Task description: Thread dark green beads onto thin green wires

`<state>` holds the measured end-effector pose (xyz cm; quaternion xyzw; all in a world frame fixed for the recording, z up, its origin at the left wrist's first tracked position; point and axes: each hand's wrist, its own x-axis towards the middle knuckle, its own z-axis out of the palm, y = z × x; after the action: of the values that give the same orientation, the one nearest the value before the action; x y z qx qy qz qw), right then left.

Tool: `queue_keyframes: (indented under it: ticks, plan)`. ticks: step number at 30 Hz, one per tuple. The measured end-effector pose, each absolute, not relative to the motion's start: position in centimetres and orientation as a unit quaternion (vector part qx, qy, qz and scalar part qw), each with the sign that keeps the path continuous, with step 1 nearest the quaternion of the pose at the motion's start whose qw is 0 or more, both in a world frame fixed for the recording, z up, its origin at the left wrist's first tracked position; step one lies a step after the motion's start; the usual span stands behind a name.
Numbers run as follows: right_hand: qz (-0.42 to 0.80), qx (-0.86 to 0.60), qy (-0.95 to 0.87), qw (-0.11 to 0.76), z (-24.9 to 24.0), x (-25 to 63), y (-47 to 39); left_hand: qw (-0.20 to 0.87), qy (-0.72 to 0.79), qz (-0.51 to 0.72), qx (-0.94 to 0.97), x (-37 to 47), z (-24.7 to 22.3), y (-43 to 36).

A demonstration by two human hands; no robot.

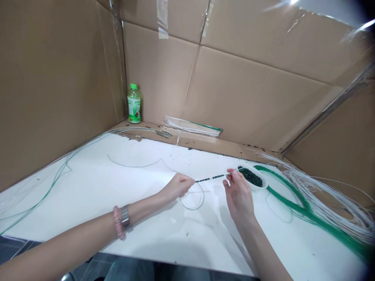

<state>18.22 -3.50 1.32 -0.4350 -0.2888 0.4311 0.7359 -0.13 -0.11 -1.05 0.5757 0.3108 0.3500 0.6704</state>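
Dark beads sit in a row on a thin strand stretched between my hands above the white table. My left hand is closed on the strand at the left end of the beads. From there a thin green strand trails to the left, and a loop hangs below. My right hand pinches the strand at the right end between thumb and finger, its other fingers loosely curled. Just right of it, a white bowl holds many dark green beads.
Bundles of green strands and white strands lie at the right. Long green strands cross the table's left side. A green-capped bottle and a clear packet stand by the cardboard wall.
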Motion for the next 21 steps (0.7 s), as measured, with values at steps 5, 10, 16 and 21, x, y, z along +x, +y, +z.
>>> queue_keyframes:
  ticks: [5,10,16,21]
  plan:
    - [0.428,-0.434,-0.303,0.733,0.9,18.5,-3.6,0.632,0.314,0.348,0.617,-0.3,-1.2,0.0]
    - [0.447,-0.442,-0.310,0.714,0.5,18.5,-3.8,0.642,0.332,0.318,0.614,0.0,-2.0,0.4]
    - [0.457,-0.445,-0.308,0.706,0.4,18.6,-3.9,0.622,0.338,0.326,0.626,-0.4,-1.5,0.8]
    - [0.471,-0.433,-0.296,0.709,0.2,18.8,-4.0,0.613,0.308,0.322,0.653,-0.7,-1.2,0.6]
